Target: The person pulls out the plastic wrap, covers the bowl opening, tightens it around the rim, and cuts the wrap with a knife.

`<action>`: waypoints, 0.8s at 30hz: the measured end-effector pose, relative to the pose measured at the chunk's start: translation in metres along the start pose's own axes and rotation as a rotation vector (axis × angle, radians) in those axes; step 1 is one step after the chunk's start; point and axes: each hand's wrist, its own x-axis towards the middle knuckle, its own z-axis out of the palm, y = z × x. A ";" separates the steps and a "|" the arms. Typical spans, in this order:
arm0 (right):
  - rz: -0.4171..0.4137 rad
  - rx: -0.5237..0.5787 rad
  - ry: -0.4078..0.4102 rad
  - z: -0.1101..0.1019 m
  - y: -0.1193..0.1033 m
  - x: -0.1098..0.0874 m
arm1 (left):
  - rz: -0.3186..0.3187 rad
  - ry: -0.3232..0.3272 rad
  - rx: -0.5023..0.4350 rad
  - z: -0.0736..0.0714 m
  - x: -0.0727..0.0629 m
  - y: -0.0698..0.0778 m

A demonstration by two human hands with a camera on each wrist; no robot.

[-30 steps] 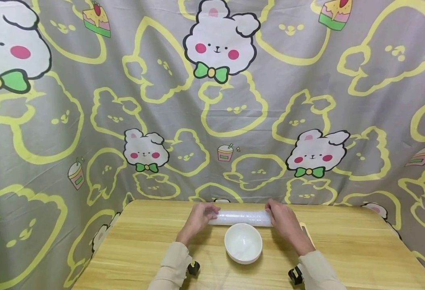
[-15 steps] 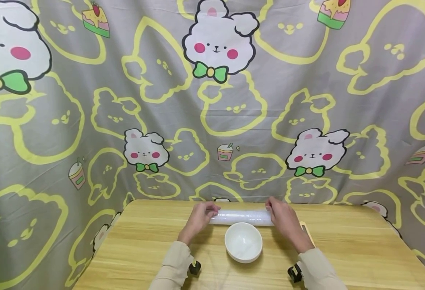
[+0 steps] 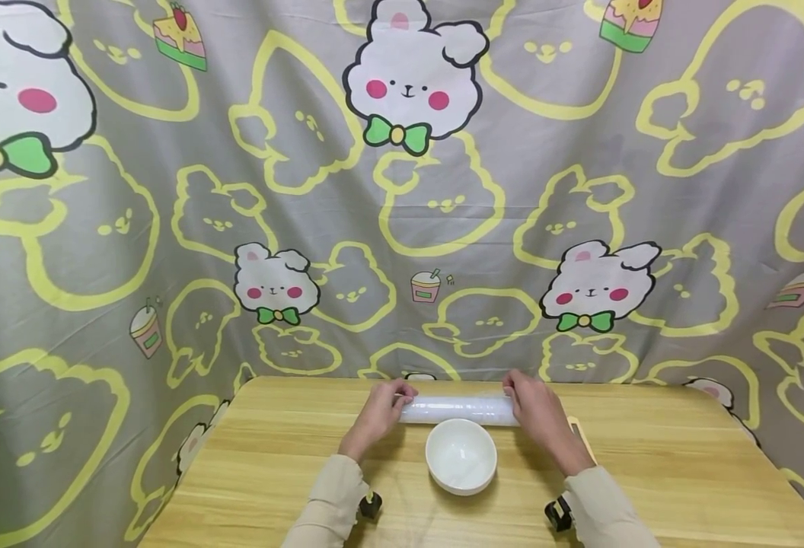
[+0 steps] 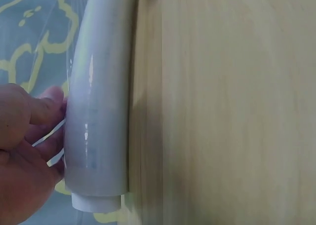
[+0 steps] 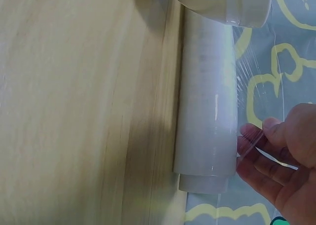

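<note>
A roll of cling film (image 3: 457, 409) lies crosswise near the table's back edge, its white core end (image 4: 96, 203) showing in the left wrist view. Close in front of it stands a white bowl (image 3: 461, 457), upright with nothing visible inside. At the roll's left end, my left hand (image 3: 380, 411) pinches the loose film between thumb and fingers, just behind the roll. My right hand (image 3: 537, 407) does likewise at the other end; in the right wrist view a clear strip of film (image 5: 251, 145) runs across its fingertips. Thin stretched film (image 5: 252, 82) spans behind the roll.
Beside my right forearm lies a flat object with a pale orange edge (image 3: 582, 438), partly hidden by the arm. A patterned curtain (image 3: 457, 228) hangs right behind the wooden table (image 3: 272, 464) and along its sides.
Very little differs. My left fingers have drawn slightly closer together at the film, and both hands stay at the ends of the roll. Bowl and roll keep their places.
</note>
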 end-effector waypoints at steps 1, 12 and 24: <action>-0.002 0.000 0.003 0.000 0.000 0.000 | 0.009 0.006 0.007 0.000 0.000 0.000; 0.009 0.004 0.011 0.000 0.000 -0.002 | 0.057 0.034 0.048 0.002 -0.002 0.000; 0.011 0.001 0.007 0.000 -0.001 -0.001 | 0.092 0.061 0.185 0.002 0.000 0.002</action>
